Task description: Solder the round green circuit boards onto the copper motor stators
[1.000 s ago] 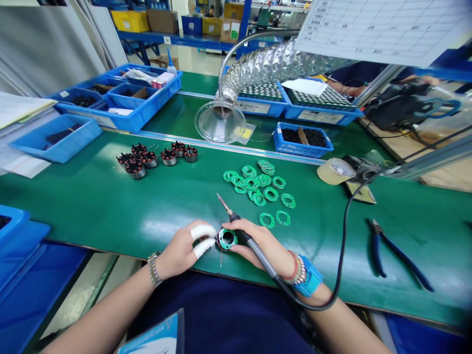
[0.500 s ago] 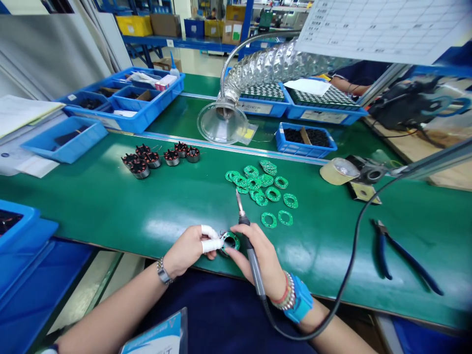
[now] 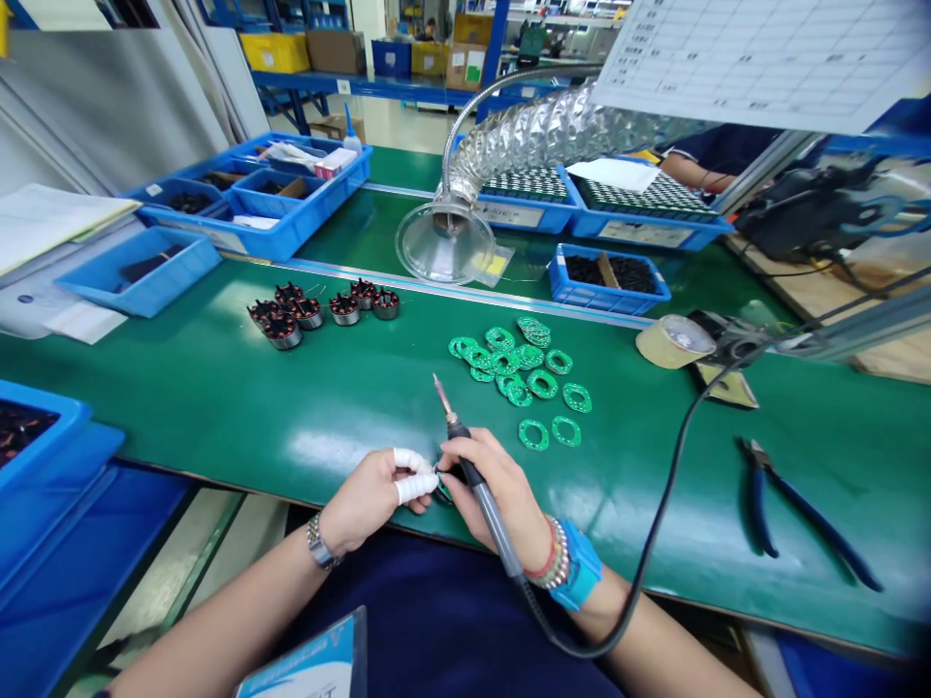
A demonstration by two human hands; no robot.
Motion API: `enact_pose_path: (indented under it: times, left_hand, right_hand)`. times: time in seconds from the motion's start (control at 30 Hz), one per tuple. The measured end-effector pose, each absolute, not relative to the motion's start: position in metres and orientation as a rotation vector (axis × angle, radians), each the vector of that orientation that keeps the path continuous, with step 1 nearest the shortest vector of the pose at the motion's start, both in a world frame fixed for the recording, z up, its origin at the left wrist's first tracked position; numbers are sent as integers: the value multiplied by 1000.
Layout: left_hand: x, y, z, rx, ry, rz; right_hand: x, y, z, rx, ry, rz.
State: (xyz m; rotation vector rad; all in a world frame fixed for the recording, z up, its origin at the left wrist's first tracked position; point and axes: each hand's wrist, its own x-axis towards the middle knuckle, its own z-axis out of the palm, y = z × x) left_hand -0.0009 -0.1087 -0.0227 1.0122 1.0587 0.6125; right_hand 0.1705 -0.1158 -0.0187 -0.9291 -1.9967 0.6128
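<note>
My left hand (image 3: 370, 494), with white cots on two fingers, grips a small wound motor part with a green circuit ring (image 3: 444, 488). My hands hide most of that part. My right hand (image 3: 498, 485) holds a soldering iron (image 3: 474, 488) like a pen, its bare metal tip angled up and left, above the part and not touching it. Beyond my hands lies a scattered pile of green ring-shaped circuit boards (image 3: 513, 364). Several wound motor stators (image 3: 305, 312) stand further left on the green bench mat (image 3: 218, 407).
A black cable runs from the iron across the mat to the right. Blue pliers (image 3: 792, 514) and a tape roll (image 3: 673, 341) lie right. A fume hood (image 3: 443, 242) with foil duct, blue parts trays (image 3: 276, 208) and a co-worker's arm (image 3: 698, 170) stand beyond.
The soldering iron has tilted from nearly upright to lean left, its tip moving left. The green ring is now more hidden between my hands. The view has shifted slightly.
</note>
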Motion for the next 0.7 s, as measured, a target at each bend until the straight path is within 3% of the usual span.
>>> enact_pose_path:
  times: [0.43,0.7]
  left_hand:
    - [0,-112,-24,1026,1067,611]
    - [4,-118,-23,960,1107,656]
  right_hand:
    - [168,-113,-17,-982,-1892,823]
    - [181,-124,-10,-1018,-1871,685]
